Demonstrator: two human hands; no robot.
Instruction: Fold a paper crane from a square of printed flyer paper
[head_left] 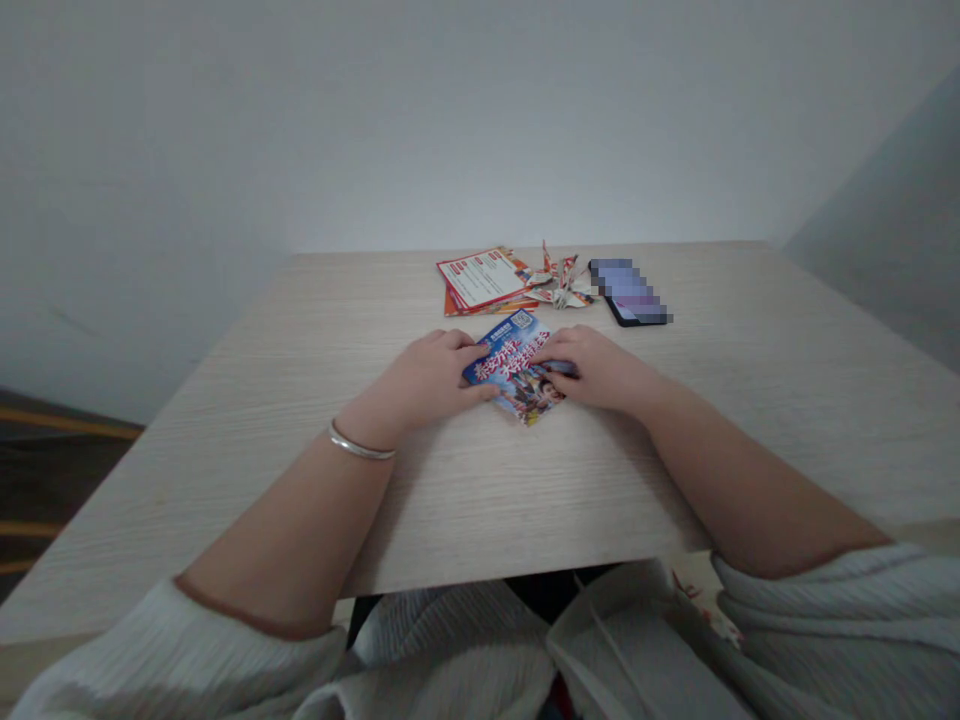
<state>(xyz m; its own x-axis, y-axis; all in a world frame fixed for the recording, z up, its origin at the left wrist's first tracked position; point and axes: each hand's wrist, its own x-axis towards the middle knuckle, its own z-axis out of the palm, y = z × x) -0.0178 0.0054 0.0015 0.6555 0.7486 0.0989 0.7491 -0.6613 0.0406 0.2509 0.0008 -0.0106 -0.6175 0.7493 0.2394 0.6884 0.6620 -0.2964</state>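
Blue printed paper, a glossy-looking leaflet (517, 368), lies near the middle of the pale wood-grain table (487, 500), held between two bare hands. It sits askew, like a diamond: the corner with the QR code (521, 319) points away toward the wall (480, 120), and the opposite corner points back toward the person. Its large white-and-red lettering slants up toward the right. The visible outline is close to square, so I cannot tell a long axis with confidence.

The left hand (433, 378) pinches the left corner narrowly, thumb on the near side and fingers on the far side. The right hand (600, 370) grips the right side, its curled fingers and thumb close together over the print. Both side corners are covered by fingers, and a dark patch under the right fingers is hard to make out.

Beyond the leaflet, a stack of red-bordered flyers (484, 280) shows text too small to read. Just beside it, origami figures (561, 285) overlap, making them difficult to count. The smartphone (626, 295) has its screen pixelated. A silver bangle (360, 446) circles the left wrist; the pale sleeves (195, 650) are cut off by the lower edge of the view
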